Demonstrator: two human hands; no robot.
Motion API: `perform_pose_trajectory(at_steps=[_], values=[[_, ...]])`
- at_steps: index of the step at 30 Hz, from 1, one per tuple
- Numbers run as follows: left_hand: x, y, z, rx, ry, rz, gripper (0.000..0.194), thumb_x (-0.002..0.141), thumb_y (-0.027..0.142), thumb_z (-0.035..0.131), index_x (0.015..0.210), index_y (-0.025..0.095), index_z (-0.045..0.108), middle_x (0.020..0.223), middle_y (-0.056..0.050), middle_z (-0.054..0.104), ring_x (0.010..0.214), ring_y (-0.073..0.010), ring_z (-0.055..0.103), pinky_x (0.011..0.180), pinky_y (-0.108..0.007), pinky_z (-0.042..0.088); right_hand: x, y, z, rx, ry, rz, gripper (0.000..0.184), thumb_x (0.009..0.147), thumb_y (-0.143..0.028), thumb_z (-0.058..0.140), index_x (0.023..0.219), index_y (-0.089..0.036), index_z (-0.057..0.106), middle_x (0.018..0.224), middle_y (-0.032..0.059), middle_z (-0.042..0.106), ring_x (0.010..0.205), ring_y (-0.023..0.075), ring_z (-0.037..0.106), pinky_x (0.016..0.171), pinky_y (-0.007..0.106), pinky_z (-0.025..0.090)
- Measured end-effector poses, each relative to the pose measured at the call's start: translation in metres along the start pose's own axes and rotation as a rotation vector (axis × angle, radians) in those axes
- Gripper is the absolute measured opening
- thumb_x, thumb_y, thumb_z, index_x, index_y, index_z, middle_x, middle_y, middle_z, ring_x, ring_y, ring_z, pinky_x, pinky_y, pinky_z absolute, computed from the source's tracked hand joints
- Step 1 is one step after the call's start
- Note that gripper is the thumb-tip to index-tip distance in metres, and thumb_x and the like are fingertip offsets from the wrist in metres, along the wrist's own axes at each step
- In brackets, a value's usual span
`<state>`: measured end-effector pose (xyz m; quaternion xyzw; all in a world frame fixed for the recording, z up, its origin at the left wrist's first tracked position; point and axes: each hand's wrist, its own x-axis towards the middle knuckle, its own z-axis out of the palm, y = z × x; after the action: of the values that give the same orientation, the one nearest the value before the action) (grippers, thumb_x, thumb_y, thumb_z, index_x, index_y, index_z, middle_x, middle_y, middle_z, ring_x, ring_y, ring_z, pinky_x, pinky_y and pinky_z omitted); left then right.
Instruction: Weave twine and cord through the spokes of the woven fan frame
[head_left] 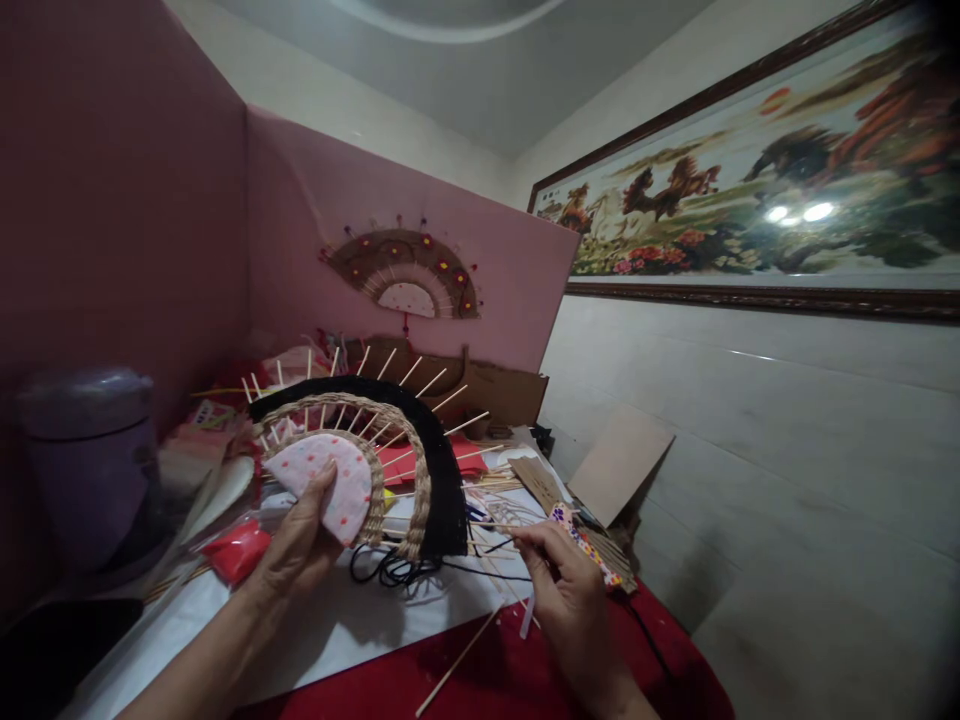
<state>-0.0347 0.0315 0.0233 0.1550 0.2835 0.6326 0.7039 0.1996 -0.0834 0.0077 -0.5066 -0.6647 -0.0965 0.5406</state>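
A half-round woven fan (442, 480) is held up above the table, with pale sticks radiating past its edge. Its weave runs in a tan braided band and a wide black band. My left hand (304, 530) grips the fan at its pink dotted centre piece (322, 475), thumb on the front, the other fingers behind. To the right of the black band, my right hand (559, 570) pinches a black cord (487, 574) near the stick ends. Loose loops of the cord hang under the fan's lower edge.
A finished fan (409, 270) hangs on the pink panel behind. Cardboard pieces (622, 465) lean at the right wall. A red packet (238, 550) lies left, near a lidded bin (86, 470). A loose stick (457, 665) rests on the red cloth (390, 680).
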Motion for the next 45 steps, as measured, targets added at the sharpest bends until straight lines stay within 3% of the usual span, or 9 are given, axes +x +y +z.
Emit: perform_pose_trajectory(at_steps=[3,8,13,16,23,30,35,40,45], values=[[0.001,-0.002,-0.003,0.065,-0.100,0.039,0.018,0.083,0.016,0.054,0.098,0.015,0.063,0.076,-0.004,0.071,0.060,-0.0151,0.066,0.061,-0.027,0.057,0.001,0.001,0.005,0.114,-0.086,0.157,0.018,0.085,-0.027,0.053,0.073,-0.018,0.063,0.069,0.0024,0.062,0.066,0.0146,0.058,0.060,0.023,0.045],[0.001,-0.005,-0.005,0.100,-0.099,-0.031,0.023,0.082,0.018,0.056,0.103,0.011,0.061,0.075,-0.008,0.071,0.060,-0.0180,0.067,0.063,-0.030,0.058,0.000,-0.001,0.019,0.396,-0.274,0.420,0.029,0.081,-0.039,0.057,0.067,-0.014,0.062,0.061,0.0015,0.057,0.057,0.0125,0.051,0.052,0.021,0.039],[-0.001,-0.007,-0.004,0.134,-0.170,-0.032,0.025,0.081,0.018,0.056,0.105,0.011,0.060,0.083,-0.011,0.071,0.073,-0.0230,0.069,0.070,-0.037,0.057,0.001,-0.003,0.030,0.525,-0.426,0.410,0.032,0.081,-0.037,0.056,0.059,-0.013,0.057,0.055,-0.0020,0.049,0.053,0.0093,0.043,0.050,0.020,0.032],[-0.003,-0.007,-0.004,0.152,-0.162,-0.037,0.023,0.080,0.014,0.056,0.102,0.011,0.061,0.082,-0.012,0.071,0.072,-0.0241,0.069,0.069,-0.038,0.057,0.001,-0.004,0.035,0.594,-0.455,0.431,0.028,0.078,-0.036,0.059,0.061,-0.013,0.059,0.057,-0.0011,0.052,0.055,0.0104,0.045,0.052,0.021,0.035],[-0.011,-0.007,-0.003,0.160,-0.173,-0.096,0.021,0.077,0.004,0.054,0.096,0.009,0.061,0.076,-0.010,0.071,0.068,-0.0226,0.069,0.069,-0.037,0.058,0.005,-0.008,0.041,0.839,-0.436,0.601,0.022,0.069,-0.035,0.068,0.077,-0.015,0.068,0.069,0.0031,0.064,0.063,0.0154,0.056,0.060,0.024,0.043],[-0.013,-0.008,-0.005,0.148,-0.210,-0.173,0.025,0.076,0.000,0.051,0.099,0.007,0.059,0.077,-0.011,0.070,0.070,-0.0230,0.068,0.068,-0.038,0.057,0.006,-0.009,0.040,0.871,-0.317,0.676,0.017,0.066,-0.028,0.068,0.079,-0.016,0.069,0.060,-0.0001,0.060,0.057,0.0119,0.050,0.059,0.023,0.040],[-0.017,-0.010,-0.002,0.102,-0.183,-0.155,0.032,0.075,-0.004,0.050,0.102,0.011,0.058,0.073,-0.006,0.069,0.062,-0.0173,0.067,0.059,-0.029,0.058,0.003,-0.005,0.045,0.808,-0.162,0.796,0.013,0.061,-0.022,0.064,0.070,-0.014,0.065,0.051,-0.0033,0.051,0.046,0.0066,0.034,0.043,0.019,0.025],[-0.020,-0.014,0.002,0.037,-0.153,-0.139,0.033,0.076,-0.005,0.048,0.102,0.013,0.058,0.074,-0.003,0.068,0.062,-0.0128,0.066,0.060,-0.024,0.056,0.004,-0.006,0.055,0.852,0.005,0.947,0.011,0.055,-0.018,0.056,0.066,-0.016,0.056,0.043,-0.0087,0.038,0.040,0.0043,0.020,0.039,0.019,0.011],[-0.021,-0.013,0.003,0.037,-0.158,-0.171,0.027,0.077,-0.003,0.048,0.097,0.012,0.060,0.075,-0.005,0.068,0.061,-0.0131,0.066,0.058,-0.022,0.056,0.007,-0.012,0.058,0.911,0.016,0.953,0.008,0.055,-0.020,0.053,0.059,-0.018,0.047,0.042,-0.0105,0.029,0.039,0.0035,0.014,0.039,0.019,0.006]])
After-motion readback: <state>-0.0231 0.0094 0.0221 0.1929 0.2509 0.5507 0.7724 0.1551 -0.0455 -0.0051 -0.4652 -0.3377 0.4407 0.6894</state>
